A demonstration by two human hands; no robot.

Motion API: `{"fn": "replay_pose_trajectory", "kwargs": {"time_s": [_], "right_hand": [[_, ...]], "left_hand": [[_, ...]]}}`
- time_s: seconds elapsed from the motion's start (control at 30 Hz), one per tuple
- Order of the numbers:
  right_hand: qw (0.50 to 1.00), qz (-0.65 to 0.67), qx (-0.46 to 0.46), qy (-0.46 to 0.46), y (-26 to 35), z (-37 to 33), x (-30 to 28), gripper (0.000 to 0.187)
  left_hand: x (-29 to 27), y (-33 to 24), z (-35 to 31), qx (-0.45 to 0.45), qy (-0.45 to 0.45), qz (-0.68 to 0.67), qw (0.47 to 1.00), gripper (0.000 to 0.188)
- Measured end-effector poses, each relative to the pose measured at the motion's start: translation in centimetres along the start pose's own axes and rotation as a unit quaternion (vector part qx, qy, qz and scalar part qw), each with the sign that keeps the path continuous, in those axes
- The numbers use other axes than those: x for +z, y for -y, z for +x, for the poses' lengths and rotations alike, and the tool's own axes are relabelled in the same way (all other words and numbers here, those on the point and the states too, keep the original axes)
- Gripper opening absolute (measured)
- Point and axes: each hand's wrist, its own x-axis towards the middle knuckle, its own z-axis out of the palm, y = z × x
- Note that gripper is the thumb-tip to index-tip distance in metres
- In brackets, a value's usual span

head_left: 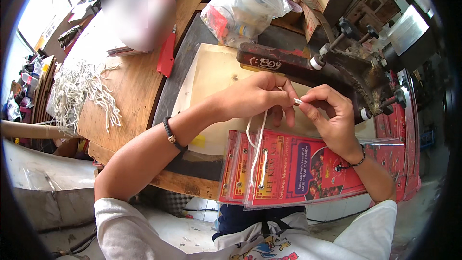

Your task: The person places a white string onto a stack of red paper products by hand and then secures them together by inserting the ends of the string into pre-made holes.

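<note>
Both my hands meet above the work surface at a white cord (260, 137). My left hand (262, 97) is closed, thumb and forefinger pinching the cord close to its end. From the right, my right hand (332, 114) pinches the cord's white tip between thumb and forefinger. Below the hands the cord hangs down in a loop and runs through metal eyelets at the left edge of a red printed card (315, 171). This card lies on top of several similar red cards with clear plastic edges, overlapping at the table's near edge.
A dark metal bar (274, 58) and a clamp-like machine (361, 67) stand behind my hands. A bundle of white cords (79, 94) hangs over the wooden table (103, 127) at left. Beyond lie a red cutter (166, 55) and a clear plastic bag (248, 7). More red cards lie at right.
</note>
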Motion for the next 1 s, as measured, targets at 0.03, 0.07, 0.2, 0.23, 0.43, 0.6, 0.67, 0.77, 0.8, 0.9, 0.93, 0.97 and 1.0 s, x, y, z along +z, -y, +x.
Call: {"fn": "replay_pose_trajectory", "kwargs": {"time_s": [0.03, 0.07, 0.2, 0.23, 0.43, 0.6, 0.67, 0.77, 0.8, 0.9, 0.93, 0.97, 1.0], "right_hand": [[1.0, -0.002, -0.008, -0.002, -0.04, -0.01, -0.05, 0.011], [1.0, -0.002, -0.006, -0.001, -0.14, 0.01, -0.11, 0.011], [0.999, -0.035, -0.014, 0.005, -0.07, 0.04, -0.06, 0.011], [0.999, -0.036, 0.003, 0.006, 0.05, 0.08, 0.03, 0.011], [0.999, -0.026, 0.016, 0.02, 0.01, 0.06, -0.09, 0.009], [0.999, -0.004, 0.025, 0.019, -0.09, -0.03, -0.06, 0.009], [1.0, -0.01, 0.015, 0.017, -0.15, -0.03, -0.05, 0.009], [0.998, -0.047, -0.02, 0.024, -0.11, 0.11, 0.1, 0.01], [0.998, -0.059, -0.03, 0.017, 0.07, 0.11, 0.26, 0.01], [0.995, -0.09, -0.046, 0.019, 0.28, 0.03, 0.15, 0.012], [0.992, -0.109, -0.05, 0.028, 0.29, 0.01, 0.08, 0.012], [0.992, -0.11, -0.051, 0.029, 0.4, 0.02, 0.13, 0.012], [0.994, -0.101, -0.04, 0.031, 0.54, 0.03, 0.2, 0.012]], "left_hand": [[0.03, -0.01, 0.04, 0.0, 0.0, -0.002, 1.0, 0.019], [0.08, 0.01, 0.08, -0.002, 0.002, 0.003, 1.0, 0.019], [0.23, 0.14, 0.15, 0.012, 0.009, -0.003, 1.0, 0.02], [0.19, 0.24, 0.18, 0.011, 0.01, -0.005, 1.0, 0.02], [0.19, 0.42, 0.27, 0.013, -0.003, 0.014, 1.0, 0.018], [0.21, 0.31, 0.22, 0.014, -0.004, 0.01, 1.0, 0.018], [0.2, 0.33, 0.27, 0.017, -0.003, 0.014, 1.0, 0.018], [0.24, 0.24, 0.15, 0.02, -0.004, 0.024, 0.999, 0.018], [0.27, 0.19, 0.09, 0.021, -0.002, 0.029, 0.999, 0.019], [0.22, 0.21, 0.08, 0.016, 0.002, 0.032, 0.999, 0.019], [0.16, 0.35, 0.13, 0.017, 0.001, 0.033, 0.999, 0.019], [0.1, 0.5, 0.18, 0.021, 0.009, 0.032, 0.999, 0.019], [0.01, 0.63, 0.19, 0.025, 0.017, 0.03, 0.999, 0.02]]}}
